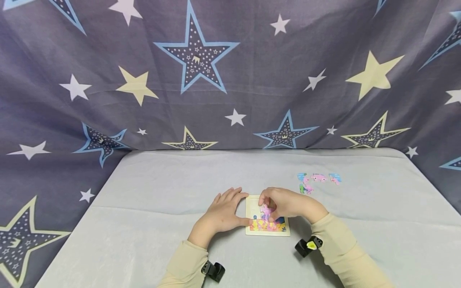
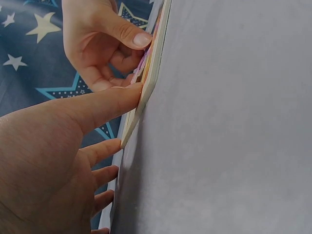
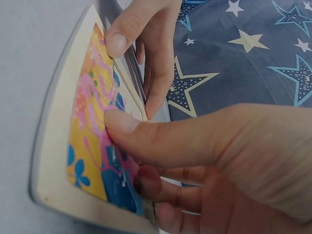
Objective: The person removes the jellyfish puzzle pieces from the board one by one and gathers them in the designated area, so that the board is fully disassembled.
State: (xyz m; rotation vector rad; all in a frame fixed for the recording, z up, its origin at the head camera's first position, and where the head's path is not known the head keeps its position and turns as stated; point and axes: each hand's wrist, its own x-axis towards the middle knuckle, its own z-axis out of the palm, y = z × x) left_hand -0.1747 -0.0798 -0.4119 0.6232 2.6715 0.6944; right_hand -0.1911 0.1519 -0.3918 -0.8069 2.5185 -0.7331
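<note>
A small square jigsaw puzzle with a pale wooden tray lies on the grey cloth. Its lower part is filled with yellow, pink and blue picture pieces; the upper left shows bare wood. My left hand rests at the tray's left side, fingers spread, thumb pressing the rim and index fingertip at the edge. Over the tray, my right hand pinches a pink puzzle piece between thumb and curled fingers, close against the assembled part. Its fingers partly hide that piece.
Several loose puzzle pieces, pink, blue and green, lie farther back to the right on the grey cloth. A dark curtain with stars hangs behind and at the sides. Each sleeve carries a black wrist camera.
</note>
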